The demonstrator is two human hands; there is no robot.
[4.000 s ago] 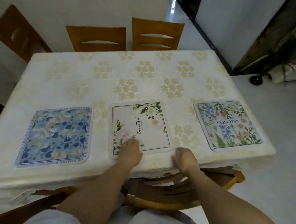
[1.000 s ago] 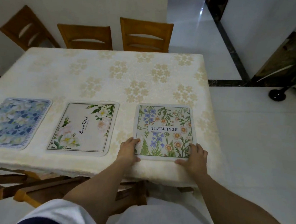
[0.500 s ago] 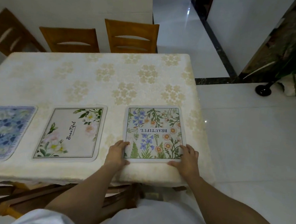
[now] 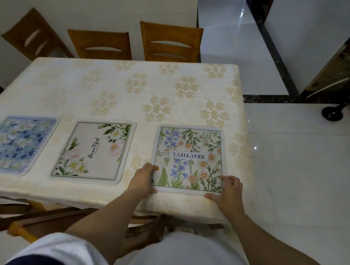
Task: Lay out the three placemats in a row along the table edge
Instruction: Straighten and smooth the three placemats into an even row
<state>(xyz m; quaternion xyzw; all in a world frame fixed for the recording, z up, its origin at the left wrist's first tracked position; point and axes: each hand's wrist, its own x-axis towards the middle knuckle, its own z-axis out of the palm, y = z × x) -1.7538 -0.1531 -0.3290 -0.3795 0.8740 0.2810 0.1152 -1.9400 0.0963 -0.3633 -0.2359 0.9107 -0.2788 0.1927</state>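
Cream surface [image 4: 130, 100]: blue placemat [image 4: 16, 144], white placemat [image 4: 94, 151], wildflower placemat [image 4: 189, 154] in a row.
Left hand [image 4: 144, 180]: flat fingers press wildflower placemat's near-left corner.
Right hand [image 4: 227, 194]: flat on near-right corner.

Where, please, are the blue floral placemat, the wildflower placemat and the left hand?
blue floral placemat [image 4: 16, 144]: head view, patterned middle.
wildflower placemat [image 4: 189, 158]: head view, centre, by the printed word.
left hand [image 4: 144, 178]: head view, back of the hand.
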